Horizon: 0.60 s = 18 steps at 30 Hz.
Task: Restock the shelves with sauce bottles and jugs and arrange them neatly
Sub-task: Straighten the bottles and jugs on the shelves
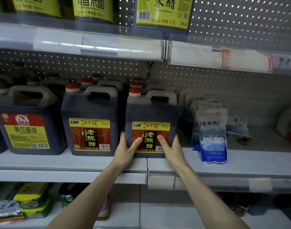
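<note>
A dark 2.5L vinegar jug (151, 113) with a red cap and a red-and-yellow label stands upright on the middle shelf (92, 162), over the seam between two shelf boards. My left hand (127, 150) grips its lower left corner, thumb across the label. My right hand (170, 148) grips its lower right corner the same way. A matching jug (90, 123) stands just to its left, with more red-capped jugs lined up behind both.
A soy sauce jug (28, 123) stands at the left. Blue-and-white bags (212, 134) lean just right of the held jug. Green-labelled vinegar bottles (163, 12) fill the shelf above; packets and jars (32, 200) lie on the shelf below. Perforated back panel behind.
</note>
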### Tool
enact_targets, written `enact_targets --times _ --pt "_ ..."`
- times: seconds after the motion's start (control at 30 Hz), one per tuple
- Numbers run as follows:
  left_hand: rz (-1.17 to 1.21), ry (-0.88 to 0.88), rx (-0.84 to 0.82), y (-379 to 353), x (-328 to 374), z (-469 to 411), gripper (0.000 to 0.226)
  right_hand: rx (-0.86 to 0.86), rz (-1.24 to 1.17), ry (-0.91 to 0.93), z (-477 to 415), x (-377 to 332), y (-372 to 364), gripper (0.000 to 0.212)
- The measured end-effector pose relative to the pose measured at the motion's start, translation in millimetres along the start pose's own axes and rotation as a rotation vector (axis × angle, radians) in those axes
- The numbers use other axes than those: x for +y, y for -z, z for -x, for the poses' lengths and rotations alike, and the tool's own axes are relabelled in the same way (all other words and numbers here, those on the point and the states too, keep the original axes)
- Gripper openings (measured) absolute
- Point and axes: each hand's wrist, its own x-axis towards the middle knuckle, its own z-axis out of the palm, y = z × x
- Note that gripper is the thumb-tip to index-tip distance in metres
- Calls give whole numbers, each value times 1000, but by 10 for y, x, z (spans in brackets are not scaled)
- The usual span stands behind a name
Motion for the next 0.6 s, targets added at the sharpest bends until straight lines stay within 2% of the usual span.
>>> enact_targets --times 0.2,0.33,0.43,0.6 --pt "-16 -3 16 1 -25 10 40 4 -3 4 8 23 -2 98" --pt "-32 -5 19 -4 -49 15 43 22 6 11 5 55 4 108" --pt "-37 -2 21 0 -65 1 42 24 3 18 3 59 1 100" --pt "-47 -7 21 0 -45 25 38 36 17 17 -12 91 0 106"
